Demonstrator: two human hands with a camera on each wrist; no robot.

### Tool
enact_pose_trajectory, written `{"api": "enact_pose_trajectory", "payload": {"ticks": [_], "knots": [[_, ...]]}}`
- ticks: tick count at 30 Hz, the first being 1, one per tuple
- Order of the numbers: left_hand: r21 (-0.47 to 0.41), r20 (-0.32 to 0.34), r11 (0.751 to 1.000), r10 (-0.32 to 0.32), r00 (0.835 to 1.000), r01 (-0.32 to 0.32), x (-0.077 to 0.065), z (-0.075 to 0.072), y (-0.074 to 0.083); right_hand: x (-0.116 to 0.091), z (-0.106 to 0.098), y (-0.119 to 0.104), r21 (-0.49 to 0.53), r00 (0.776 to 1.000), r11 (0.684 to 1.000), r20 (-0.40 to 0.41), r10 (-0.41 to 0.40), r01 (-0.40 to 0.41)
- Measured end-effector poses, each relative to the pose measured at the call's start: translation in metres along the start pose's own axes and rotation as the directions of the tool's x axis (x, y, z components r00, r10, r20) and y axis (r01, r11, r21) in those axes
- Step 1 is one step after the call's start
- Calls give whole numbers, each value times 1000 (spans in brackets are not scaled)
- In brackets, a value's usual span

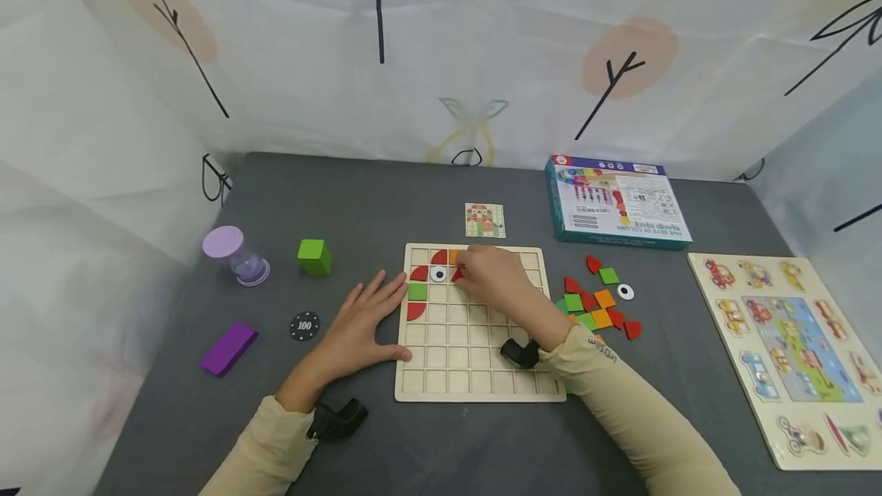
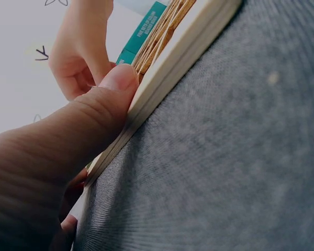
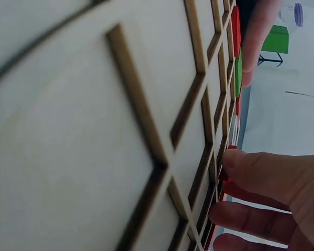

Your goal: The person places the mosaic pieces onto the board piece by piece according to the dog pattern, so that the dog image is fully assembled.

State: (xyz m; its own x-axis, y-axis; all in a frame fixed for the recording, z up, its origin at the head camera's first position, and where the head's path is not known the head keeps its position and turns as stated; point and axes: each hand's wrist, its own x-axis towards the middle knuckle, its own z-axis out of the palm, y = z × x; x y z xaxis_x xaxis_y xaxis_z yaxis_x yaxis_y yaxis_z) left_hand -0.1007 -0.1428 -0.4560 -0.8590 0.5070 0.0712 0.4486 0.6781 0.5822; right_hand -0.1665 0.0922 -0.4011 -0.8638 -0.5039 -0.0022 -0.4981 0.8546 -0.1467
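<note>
A wooden grid board point(image 1: 456, 358) lies on the dark table, with several red, green, orange and white pieces in its upper left squares. My left hand point(image 1: 361, 327) is spread along the board's left edge. In the left wrist view its thumb point(image 2: 107, 99) presses against the board's side. Over the upper part of the grid, my right hand point(image 1: 492, 274) pinches a red piece point(image 1: 458, 275) beside a white ring piece point(image 1: 437, 274). The right wrist view has this red piece point(image 3: 224, 173) under the thumb tip, at the grid; its full shape is hidden.
Loose coloured pieces point(image 1: 601, 318) lie right of the board, partly behind the right forearm. A pattern card point(image 1: 485, 220) and a box point(image 1: 620, 201) are behind; a picture puzzle point(image 1: 717, 327) is far right. Leftward are a green block point(image 1: 314, 257), purple block point(image 1: 229, 348), black "100" chip point(image 1: 305, 325) and lilac-topped object point(image 1: 237, 253).
</note>
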Motion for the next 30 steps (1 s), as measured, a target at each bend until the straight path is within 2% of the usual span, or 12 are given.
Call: {"api": "enact_pose_trajectory", "payload": {"ticks": [6, 12, 15, 18, 23, 27, 30], "knots": [[3, -11, 1000, 13, 1000, -13, 1, 0, 0, 1, 1, -2, -6, 1000, 1000, -8, 5, -5], [-2, -20, 1000, 15, 1000, -15, 1, 0, -1, -3, -1, -1, -1, 999, 999, 40, 32, -32], [1, -13, 1000, 12, 1000, -12, 1, 1, -1, -14, -8, 8, 34, 997, 996, 31, 76, -77], [4, -8, 1000, 12, 1000, -12, 1, 1, 0, -34, -20, 30, 80, 989, 986, -12, 146, -145], [2, -10, 1000, 8, 1000, -8, 1, 0, 1, -79, -34, 83, 95, 953, 951, -48, 300, -294], [4, -9, 1000, 4, 1000, -4, 1, 0, 1, -111, -37, 120, 65, 905, 904, -6, 425, -424], [1, -14, 1000, 8, 1000, -8, 0, 1, 0, -128, -36, 137, 50, 877, 875, 45, 479, -481]]}}
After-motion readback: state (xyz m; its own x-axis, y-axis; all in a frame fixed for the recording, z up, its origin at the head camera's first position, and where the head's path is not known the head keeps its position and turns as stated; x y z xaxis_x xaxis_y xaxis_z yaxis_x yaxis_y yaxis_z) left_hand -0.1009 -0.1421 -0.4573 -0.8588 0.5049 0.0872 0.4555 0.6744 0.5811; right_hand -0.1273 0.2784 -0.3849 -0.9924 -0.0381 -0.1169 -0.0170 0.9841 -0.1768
